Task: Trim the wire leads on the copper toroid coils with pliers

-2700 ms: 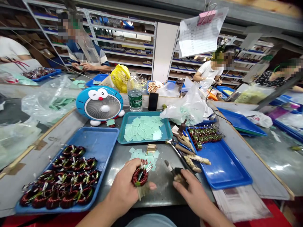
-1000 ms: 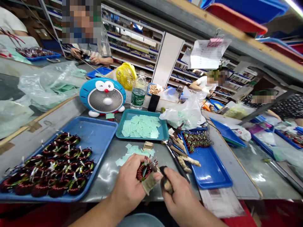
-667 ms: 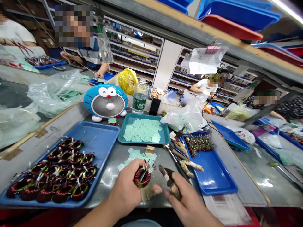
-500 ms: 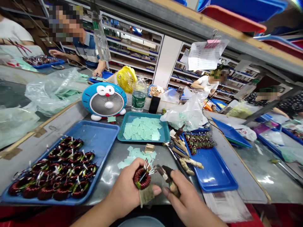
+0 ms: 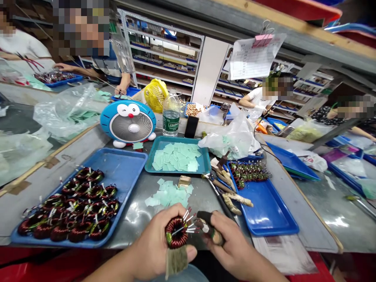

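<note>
My left hand (image 5: 152,243) is closed around a toroidal coil (image 5: 176,233), a ring wound with dark red copper wire. Several silver-tipped leads stick out of the coil toward the right. A drab cloth-like wrap (image 5: 176,260) hangs at my left thumb. In my right hand (image 5: 230,239) is a pair of pliers (image 5: 207,227), mostly hidden by the fingers, with the head beside the lead ends. Whether the jaws touch a lead, I cannot make out. A blue tray (image 5: 125,160) on the left carries rows of similar coils (image 5: 78,203).
Ahead lies a teal tray (image 5: 149,158) of green paper pieces, with loose pieces (image 5: 169,194) in front. Wrapped-handle tools (image 5: 227,192) lie beside a blue tray (image 5: 270,211) of finished-looking coils (image 5: 249,172). A cartoon fan (image 5: 132,123), water bottle (image 5: 171,117) and phone (image 5: 191,126) stand behind. Co-workers sit beyond.
The coil has turned slightly in my left hand, its leads now pointing more to the right. The pliers have tilted and come closer to the leads. My view has shifted a little.
</note>
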Motion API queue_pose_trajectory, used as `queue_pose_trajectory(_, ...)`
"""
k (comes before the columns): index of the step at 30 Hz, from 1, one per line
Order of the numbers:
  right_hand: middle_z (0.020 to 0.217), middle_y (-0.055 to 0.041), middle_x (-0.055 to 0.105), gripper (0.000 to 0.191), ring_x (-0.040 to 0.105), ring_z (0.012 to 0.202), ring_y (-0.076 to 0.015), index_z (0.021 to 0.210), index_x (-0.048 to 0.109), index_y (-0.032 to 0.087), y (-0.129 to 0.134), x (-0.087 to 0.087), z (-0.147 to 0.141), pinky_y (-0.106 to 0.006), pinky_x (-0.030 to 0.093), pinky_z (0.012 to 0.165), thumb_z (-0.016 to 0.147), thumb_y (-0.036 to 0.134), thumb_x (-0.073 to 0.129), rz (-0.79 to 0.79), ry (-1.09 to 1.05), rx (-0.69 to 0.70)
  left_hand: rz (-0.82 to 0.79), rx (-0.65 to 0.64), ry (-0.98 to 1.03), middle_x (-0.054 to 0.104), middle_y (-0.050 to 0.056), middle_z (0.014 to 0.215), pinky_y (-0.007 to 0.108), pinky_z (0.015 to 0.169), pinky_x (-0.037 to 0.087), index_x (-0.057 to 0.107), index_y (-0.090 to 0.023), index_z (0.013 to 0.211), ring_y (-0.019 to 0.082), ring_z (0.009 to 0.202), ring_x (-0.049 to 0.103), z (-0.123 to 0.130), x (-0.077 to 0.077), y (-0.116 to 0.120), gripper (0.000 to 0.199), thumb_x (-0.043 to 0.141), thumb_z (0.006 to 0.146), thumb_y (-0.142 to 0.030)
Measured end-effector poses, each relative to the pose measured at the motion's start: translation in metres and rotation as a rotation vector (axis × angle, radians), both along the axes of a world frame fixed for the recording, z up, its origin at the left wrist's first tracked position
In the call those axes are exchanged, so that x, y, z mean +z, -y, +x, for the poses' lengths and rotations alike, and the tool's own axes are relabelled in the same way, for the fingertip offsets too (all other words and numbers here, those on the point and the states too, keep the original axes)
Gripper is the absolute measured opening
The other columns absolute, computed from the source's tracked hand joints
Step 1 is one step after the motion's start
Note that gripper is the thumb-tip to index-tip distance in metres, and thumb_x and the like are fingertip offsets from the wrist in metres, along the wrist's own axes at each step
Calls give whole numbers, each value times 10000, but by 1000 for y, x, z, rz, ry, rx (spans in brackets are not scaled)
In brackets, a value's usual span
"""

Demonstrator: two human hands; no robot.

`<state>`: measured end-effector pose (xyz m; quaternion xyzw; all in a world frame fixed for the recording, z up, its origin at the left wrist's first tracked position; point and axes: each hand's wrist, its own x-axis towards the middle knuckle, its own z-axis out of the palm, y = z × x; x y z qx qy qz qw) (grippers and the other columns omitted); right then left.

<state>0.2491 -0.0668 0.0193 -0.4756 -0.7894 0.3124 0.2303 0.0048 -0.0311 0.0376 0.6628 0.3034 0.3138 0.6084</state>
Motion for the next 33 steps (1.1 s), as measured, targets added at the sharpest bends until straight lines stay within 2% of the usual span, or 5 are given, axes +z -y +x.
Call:
queue_pose_trajectory(8, 1055, -50, 678, 241, 626, 968, -214, 1177, 641, 222, 19, -24, -16, -323, 488, 885, 975, 352, 613, -293, -413, -39, 187, 42, -97, 584, 5, 842, 290, 689, 436, 531, -226, 887, 180, 756, 534, 6, -8, 2, 270, 770, 784, -298)
queue_pose_trajectory(15, 1005, -57, 655, 128, 606, 944, -221, 1064, 629, 231, 15, -14, -12, -314, 491, 841, 954, 294, 646, -119, -195, -26, 322, 52, -180, 549, 3, 846, 301, 703, 446, 513, -235, 879, 197, 786, 539, 2, -4, -11, 295, 773, 796, -346)
queue_pose_trajectory(23, 851, -22, 572, 70, 544, 790, -207, 889, 509, 240, 12, -37, -21, -310, 426, 690, 895, 178, 540, 70, -158, -111, 356, 126, -182, 561, -5, 827, 283, 672, 439, 517, -233, 880, 178, 747, 534, 5, -8, -9, 271, 763, 830, -336)
queue_pose_trajectory(28, 1063, -53, 613, 219, 593, 980, -226, 1149, 557, 260, 15, -31, -9, -337, 488, 865, 955, 161, 550, 32, -125, -93, 301, 143, -173, 584, 4, 876, 278, 667, 471, 510, -231, 902, 166, 730, 552, -1, -8, -12, 310, 773, 812, -368)
queue_pose_trajectory(33, 1086, -71, 609, 467, 588, 958, -246, 1304, 516, 258, 16, -29, 2, -370, 501, 837, 884, 57, 534, 196, -12, -109, 242, 111, -178, 601, -3, 883, 265, 643, 473, 508, -233, 928, 160, 717, 562, 0, -10, -12, 321, 772, 802, -365)
